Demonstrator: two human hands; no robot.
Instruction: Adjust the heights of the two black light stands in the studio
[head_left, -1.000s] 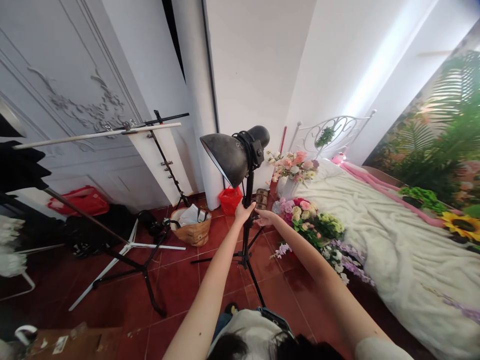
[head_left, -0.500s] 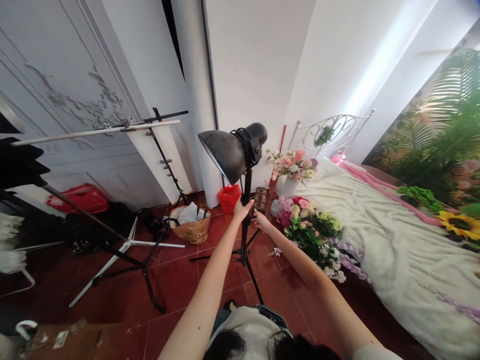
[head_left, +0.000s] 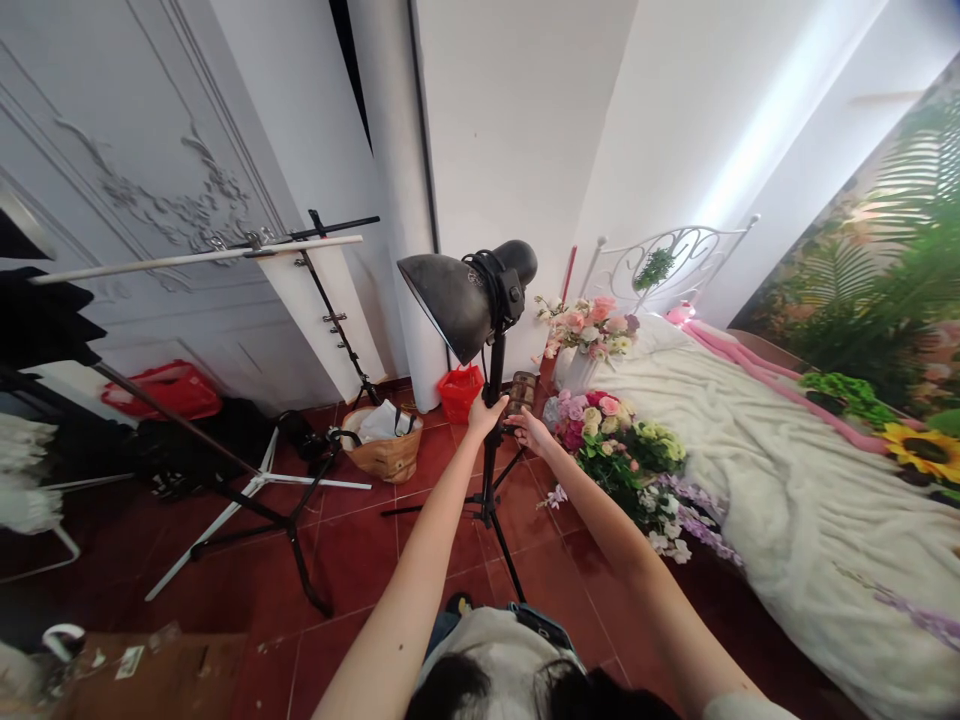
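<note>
A black studio light (head_left: pixel 452 297) with a bowl-shaped reflector sits on top of a black light stand (head_left: pixel 490 470). My left hand (head_left: pixel 485 412) is closed around the stand's upright pole, below the lamp head. Just to the right of the pole, my right hand (head_left: pixel 532 432) has its fingers apart, pointing toward the stand, and nothing shows in it. A small brown chest-like box (head_left: pixel 522 388) stands behind my right hand. The stand's legs are spread on the red tiled floor.
On the right, artificial flowers (head_left: pixel 592 420) lie beside a bed with a cream blanket (head_left: pixel 780 490). To the left are a wicker basket (head_left: pixel 384 457), a red bag (head_left: pixel 460 394) and another black stand (head_left: pixel 289 525). A cardboard piece (head_left: pixel 172 680) lies at the lower left.
My right hand has drawn slightly away from the pole and its fingers have spread. My left hand keeps its hold on the stand. The view has shifted a little.
</note>
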